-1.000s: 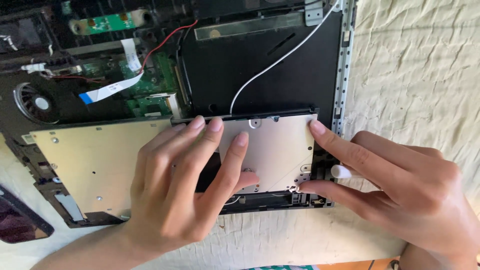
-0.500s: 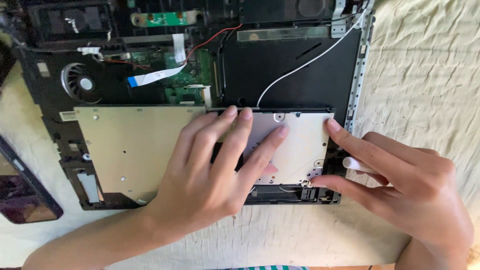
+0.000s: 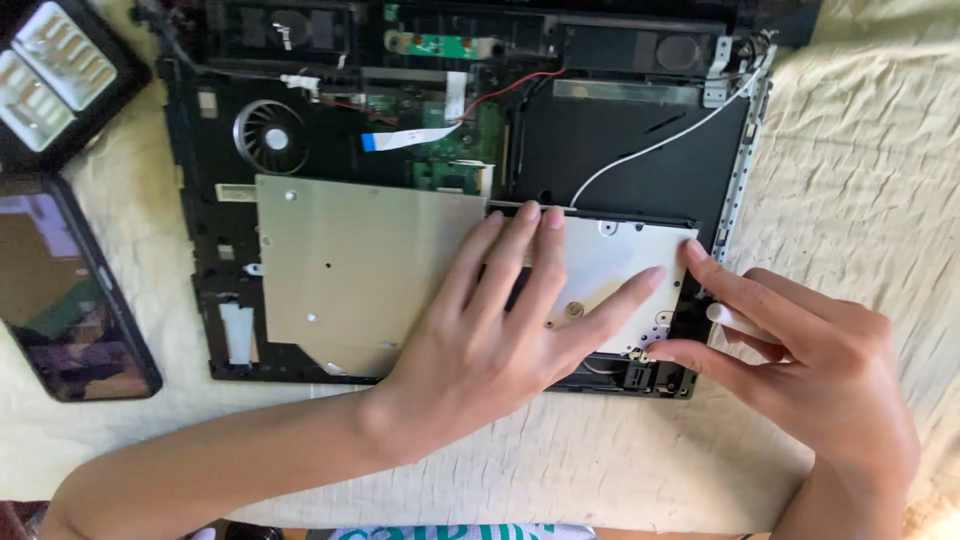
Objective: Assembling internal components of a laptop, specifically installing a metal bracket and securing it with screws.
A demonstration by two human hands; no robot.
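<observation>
On a cream cloth (image 3: 850, 150) the opened laptop chassis (image 3: 200, 200) now sits lower in your view than a second ago. Your left hand (image 3: 500, 330) stays flat, fingers spread, on the one silver drive (image 3: 620, 270); your right hand (image 3: 800, 370) pinches its edge, curled around one white stick (image 3: 735, 322). One phone (image 3: 70, 290) lies left.

Left hand (image 3: 500, 340) lies flat, palm down, fingers spread forward. Right hand (image 3: 810, 365) curls beside it, index finger extended, thumb and fingers in a pinching grip.
</observation>
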